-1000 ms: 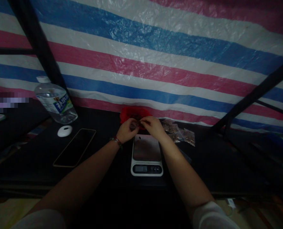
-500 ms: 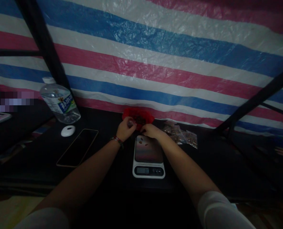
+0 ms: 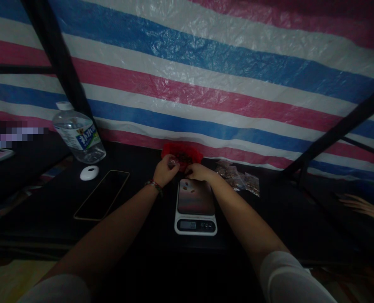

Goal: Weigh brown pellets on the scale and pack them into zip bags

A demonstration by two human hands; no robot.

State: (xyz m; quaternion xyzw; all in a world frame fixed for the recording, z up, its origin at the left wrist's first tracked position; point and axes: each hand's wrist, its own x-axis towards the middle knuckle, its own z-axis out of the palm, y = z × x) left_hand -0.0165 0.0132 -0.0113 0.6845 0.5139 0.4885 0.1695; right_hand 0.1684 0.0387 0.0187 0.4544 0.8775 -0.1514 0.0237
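A red plastic bag [image 3: 169, 148] lies open against the striped sheet, with small dark pieces [image 3: 183, 157] inside. At its left front edge, my left hand [image 3: 165, 170] is closed on what looks like a small clear plastic bag [image 3: 173, 162]. My right hand [image 3: 199, 171] is at the bag's front right edge, fingers curled together; anything they hold is hidden. Below it sits a white kitchen scale [image 3: 195, 206] with a few small brown seed-like pieces [image 3: 185, 188] on its plate. Right of my hand lie several small filled clear bags [image 3: 235, 180].
To the left are a phone [image 3: 103, 195], a white rounded case [image 3: 89, 172] and a large clear bottle [image 3: 79, 134]. Dark metal bars [image 3: 338, 126] slant down on both sides. Another person's hand [image 3: 362, 205] rests at the far right.
My hands have barely moved and stay at the red bag. At the far right, the other person's hand has come further into view, with its fingers stretched left.
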